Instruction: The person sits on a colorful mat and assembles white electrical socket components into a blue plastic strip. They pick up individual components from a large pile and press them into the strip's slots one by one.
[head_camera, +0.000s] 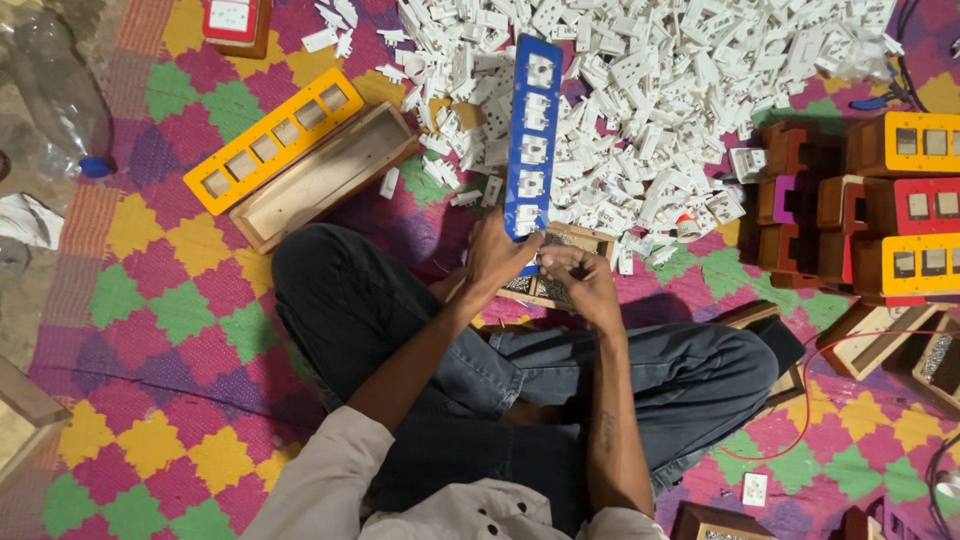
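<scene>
Mat (180, 310): chequered, many colours; you sat cross-legged on it.
Pile (640, 90): white switch parts, heaped ahead of you, beyond the plate.
Plate (530, 135): blue, long, fitted with white switches; long axis ran straight away from you, near end at your hands, far end over the pile.
Yellow plate (272, 140): lay empty on a wooden box (325, 180), to your left.
Left hand (497, 255): closed on the plate's near end.
Right hand (580, 275): fingers pinched just beside that end, above a tray (560, 262); what they held, cannot tell.
</scene>
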